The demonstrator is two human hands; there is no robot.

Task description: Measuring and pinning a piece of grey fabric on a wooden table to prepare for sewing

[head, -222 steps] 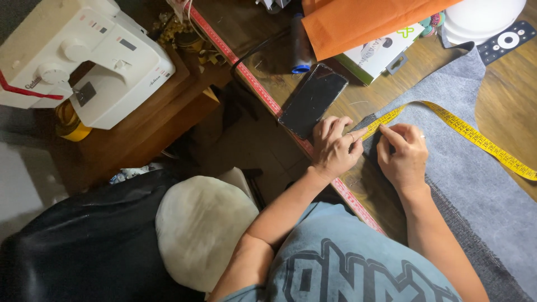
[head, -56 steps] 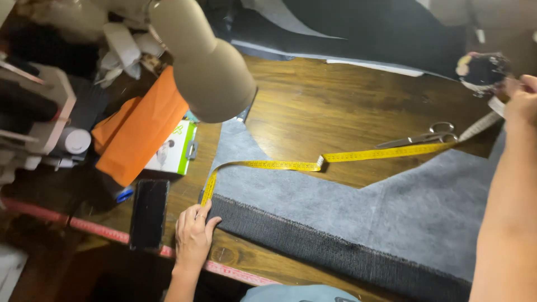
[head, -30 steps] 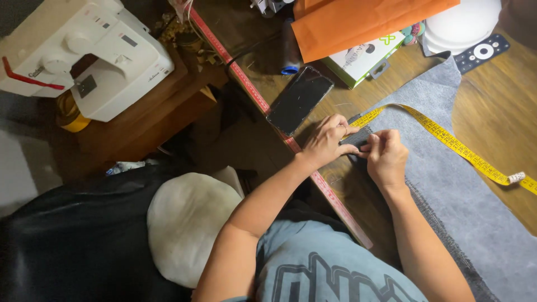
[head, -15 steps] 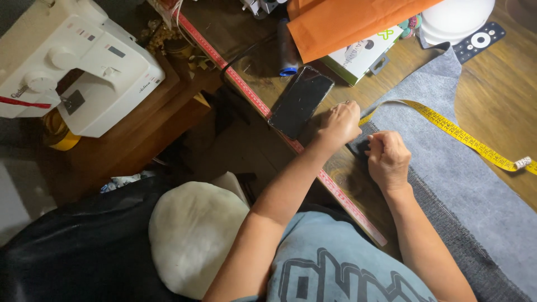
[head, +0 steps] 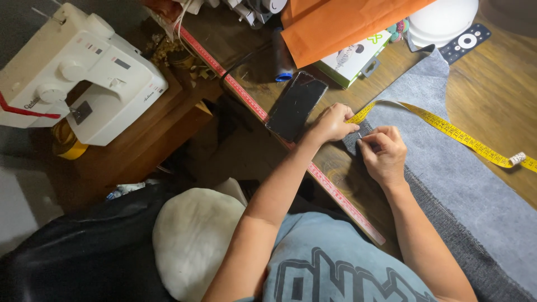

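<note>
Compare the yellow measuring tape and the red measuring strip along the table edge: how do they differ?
The yellow measuring tape is loose and curves over the grey fabric; the red measuring strip runs straight and flat along the wooden table edge. The left hand pins one end of the yellow tape; no hand touches the red strip. Both are long, narrow and marked with graduations.

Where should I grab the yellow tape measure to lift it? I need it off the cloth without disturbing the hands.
Probably best at the free metal-tipped end, coming from the right. The yellow tape measure lies flat on the grey cloth; its other end is pinned under the left hand, close beside the right hand.
</note>
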